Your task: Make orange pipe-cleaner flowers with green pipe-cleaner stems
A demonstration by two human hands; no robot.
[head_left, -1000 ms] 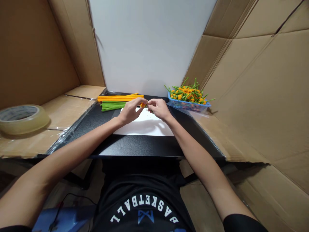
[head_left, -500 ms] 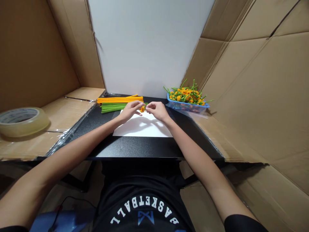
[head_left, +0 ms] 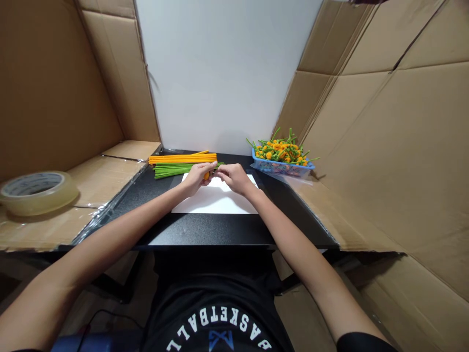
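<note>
Over a white sheet of paper (head_left: 216,201) on the black table, my left hand (head_left: 197,179) is closed around a small orange ball (head_left: 206,176) of pipe cleaner. My right hand (head_left: 235,178) is just to the right, its fingertips pinched at the green stem beside the ball. The fingertips of both hands nearly meet. Behind my left hand lie a bundle of orange pipe cleaners (head_left: 183,159) and, nearer, a bundle of green ones (head_left: 170,169).
A blue basket (head_left: 284,167) heaped with orange and green pieces stands at the back right on clear plastic. A large tape roll (head_left: 40,193) lies on cardboard at the left. Cardboard walls (head_left: 395,146) rise on both sides.
My left hand has closed more around the orange ball, which now sits lower and further left. My right hand has shifted slightly left with its fingers more curled. The whole view has tilted a little.
</note>
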